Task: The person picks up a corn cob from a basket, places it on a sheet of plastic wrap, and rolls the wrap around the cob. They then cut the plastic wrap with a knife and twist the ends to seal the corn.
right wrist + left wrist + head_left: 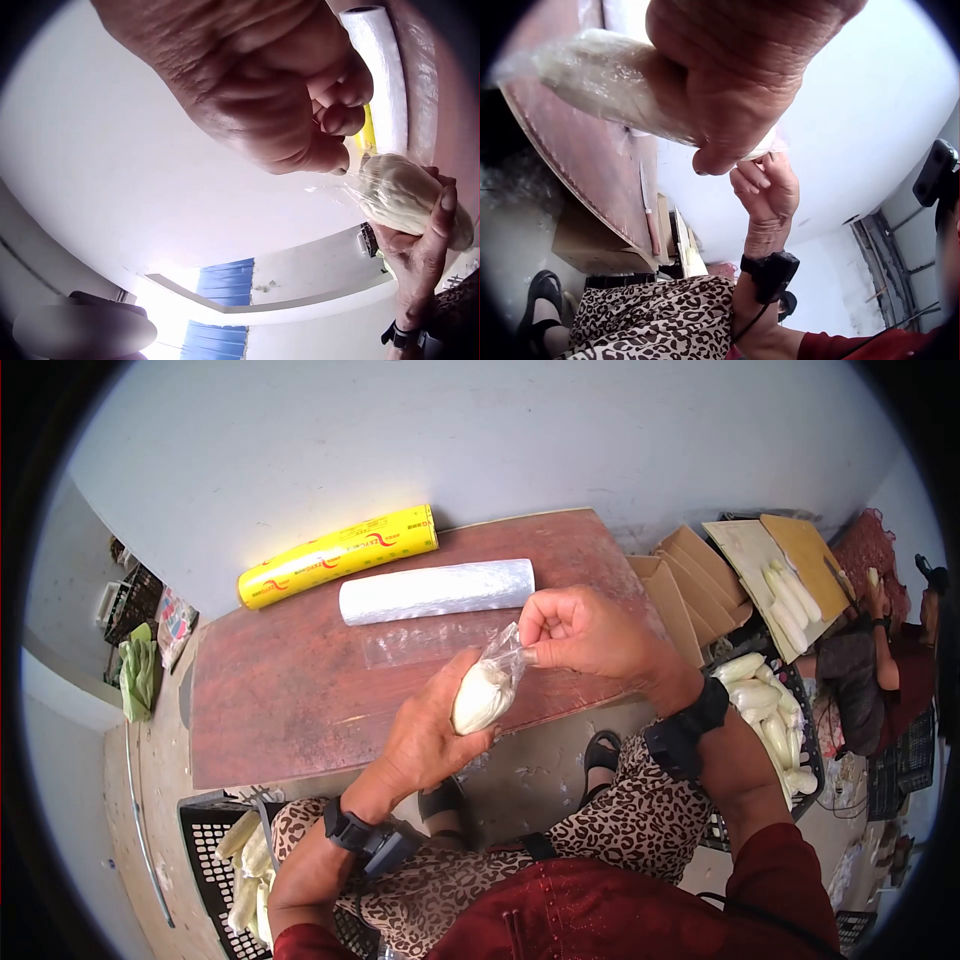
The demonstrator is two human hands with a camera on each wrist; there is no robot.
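Observation:
My left hand (425, 725) grips a pale, whitish long vegetable (482, 698) wrapped in clear plastic film, held over the near edge of the table. My right hand (595, 635) pinches the loose film (515, 648) at the vegetable's far end, thumb against curled fingers. In the left wrist view the wrapped vegetable (604, 79) runs out of the left palm, shiny with film. Stretched film shows between the right fingertips and the vegetable (405, 195) in the right wrist view. Behind the hands lies a roll of clear film (437, 592), with a loose flat sheet (420, 644) before it.
A yellow printed roll (340, 556) lies at the back of the reddish table (270, 710). Crates of pale vegetables stand at lower left (205, 860) and right (815, 750). Cardboard boxes (690, 585) sit beside the table. Another person (890, 670) is at far right.

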